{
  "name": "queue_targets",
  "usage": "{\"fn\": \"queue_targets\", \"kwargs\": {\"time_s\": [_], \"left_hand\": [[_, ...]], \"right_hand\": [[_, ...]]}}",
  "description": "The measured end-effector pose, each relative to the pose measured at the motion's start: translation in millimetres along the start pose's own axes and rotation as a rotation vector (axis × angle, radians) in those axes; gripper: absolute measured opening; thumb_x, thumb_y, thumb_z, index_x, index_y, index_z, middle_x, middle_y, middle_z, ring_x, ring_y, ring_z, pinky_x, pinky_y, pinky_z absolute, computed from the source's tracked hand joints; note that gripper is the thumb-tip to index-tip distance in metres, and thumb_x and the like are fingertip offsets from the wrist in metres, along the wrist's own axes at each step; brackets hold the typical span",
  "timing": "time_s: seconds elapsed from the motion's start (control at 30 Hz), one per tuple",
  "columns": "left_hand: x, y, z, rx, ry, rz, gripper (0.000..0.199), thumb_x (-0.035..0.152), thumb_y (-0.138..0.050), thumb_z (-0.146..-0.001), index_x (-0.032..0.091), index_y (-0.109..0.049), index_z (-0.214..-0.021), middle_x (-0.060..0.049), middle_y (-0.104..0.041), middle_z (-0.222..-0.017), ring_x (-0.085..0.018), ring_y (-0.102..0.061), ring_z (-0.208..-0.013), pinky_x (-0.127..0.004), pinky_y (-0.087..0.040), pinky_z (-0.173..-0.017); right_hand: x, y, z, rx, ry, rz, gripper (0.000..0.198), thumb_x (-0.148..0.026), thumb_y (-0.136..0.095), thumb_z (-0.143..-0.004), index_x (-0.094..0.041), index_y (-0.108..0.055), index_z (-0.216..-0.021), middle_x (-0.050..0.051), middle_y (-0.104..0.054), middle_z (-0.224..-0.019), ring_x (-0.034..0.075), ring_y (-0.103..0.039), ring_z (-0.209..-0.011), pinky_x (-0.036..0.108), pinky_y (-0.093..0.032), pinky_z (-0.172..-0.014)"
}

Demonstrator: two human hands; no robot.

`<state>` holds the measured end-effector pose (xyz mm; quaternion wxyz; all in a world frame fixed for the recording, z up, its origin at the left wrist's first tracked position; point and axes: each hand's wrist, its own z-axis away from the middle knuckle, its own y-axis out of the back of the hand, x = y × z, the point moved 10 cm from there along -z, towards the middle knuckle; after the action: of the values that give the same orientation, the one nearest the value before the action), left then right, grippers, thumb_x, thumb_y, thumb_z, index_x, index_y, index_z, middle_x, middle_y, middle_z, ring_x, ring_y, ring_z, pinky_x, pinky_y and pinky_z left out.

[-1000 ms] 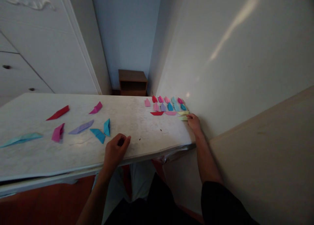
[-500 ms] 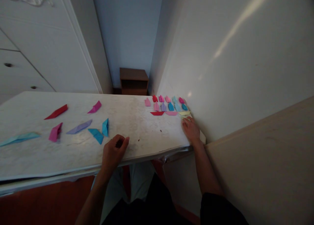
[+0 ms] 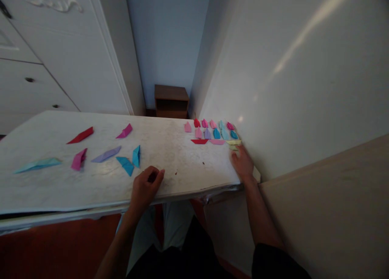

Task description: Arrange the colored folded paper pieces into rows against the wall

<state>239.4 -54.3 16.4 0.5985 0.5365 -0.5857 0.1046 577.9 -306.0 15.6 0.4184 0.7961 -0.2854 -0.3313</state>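
A right hand (image 3: pixel 242 162) lies flat, fingers spread, on a pale yellow folded paper (image 3: pixel 233 147) at the table's (image 3: pixel 182 169) wall corner, below rows of small coloured paper folds (image 3: pixel 212 131). The left hand (image 3: pixel 146 187) rests loosely curled, holding nothing, near two blue folds (image 3: pixel 130 162).

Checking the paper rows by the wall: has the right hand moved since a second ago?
Yes. The right hand has pulled back toward the table's near edge; its fingers, earlier beside the pale yellow folded paper, now lie just below it.
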Motion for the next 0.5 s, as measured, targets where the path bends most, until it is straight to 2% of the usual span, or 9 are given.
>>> {"fn": "queue_targets", "kwargs": {"time_s": [0.07,0.1,0.17,0.23,0.3,0.33,0.5], "left_hand": [[0.2,0.3,-0.2,0.001,-0.001,-0.003,0.034,0.047,-0.053,-0.082,0.019,-0.053,-0.062,0.002,-0.054,-0.056,-0.012,-0.048,-0.052,-0.024,-0.037,-0.053],[0.0,0.3,-0.2,-0.001,0.0,-0.006,0.034,0.046,-0.054,-0.082,0.019,-0.053,-0.063,0.002,-0.054,-0.056,-0.012,-0.048,-0.052,-0.024,-0.037,-0.054],[-1.0,-0.1,0.1,-0.007,0.002,-0.001,0.033,0.045,-0.053,-0.082,0.019,-0.053,-0.063,0.002,-0.053,-0.056,-0.012,-0.047,-0.052,-0.024,-0.037,-0.053],[-2.6,-0.6,0.9,-0.011,0.002,0.015,0.031,0.043,-0.053,-0.083,0.018,-0.053,-0.064,0.002,-0.053,-0.056,-0.012,-0.047,-0.052,-0.023,-0.037,-0.054],[-4.5,-1.2,2.0,-0.012,0.002,0.034,0.03,0.042,-0.054,-0.083,0.018,-0.052,-0.064,0.003,-0.052,-0.057,-0.012,-0.047,-0.053,-0.023,-0.036,-0.054],[-5.5,-1.5,2.6,-0.012,0.006,0.046,0.03,0.041,-0.055,-0.083,0.018,-0.052,-0.064,0.003,-0.051,-0.057,-0.011,-0.047,-0.054,-0.023,-0.036,-0.054],[-8.5,-0.6,6.0,-0.002,0.029,0.14,0.031,0.039,-0.056,-0.084,0.017,-0.05,-0.063,0.004,-0.047,-0.056,-0.01,-0.043,-0.053,-0.022,-0.033,-0.052]], "right_hand": [[-4.4,8.1,3.9,0.054,0.019,-0.096,0.043,-0.032,-0.042,-0.088,-0.012,-0.056,-0.124,0.018,-0.052,-0.136,0.028,-0.05,-0.121,0.041,-0.042,-0.098],[-8.3,12.0,7.1,0.072,0.028,-0.152,0.043,-0.034,-0.042,-0.088,-0.012,-0.057,-0.122,0.018,-0.053,-0.134,0.028,-0.053,-0.116,0.042,-0.043,-0.096],[-18.8,17.3,15.8,0.076,0.02,-0.28,0.042,-0.038,-0.045,-0.086,-0.013,-0.06,-0.115,0.017,-0.058,-0.124,0.025,-0.06,-0.092,0.04,-0.048,-0.085],[-33.3,16.2,27.5,0.021,-0.042,-0.438,0.038,-0.044,-0.05,-0.084,-0.015,-0.064,-0.105,0.012,-0.066,-0.105,0.018,-0.055,-0.064,0.035,-0.05,-0.068],[-57.9,3.7,42.3,-0.132,-0.119,-0.621,0.035,-0.049,-0.052,-0.085,-0.017,-0.065,-0.093,0.006,-0.066,-0.081,0.016,-0.051,-0.056,0.029,-0.046,-0.055],[-77.0,-2.1,50.3,-0.211,-0.118,-0.72,0.036,-0.051,-0.052,-0.086,-0.018,-0.064,-0.089,0.005,-0.066,-0.079,0.016,-0.051,-0.057,0.027,-0.045,-0.053],[-192.3,-28.8,89.3,-0.606,0.115,-0.966,0.039,-0.052,-0.05,-0.089,-0.019,-0.064,-0.075,0.003,-0.065,-0.072,0.013,-0.052,-0.053,0.024,-0.043,-0.052]]}}
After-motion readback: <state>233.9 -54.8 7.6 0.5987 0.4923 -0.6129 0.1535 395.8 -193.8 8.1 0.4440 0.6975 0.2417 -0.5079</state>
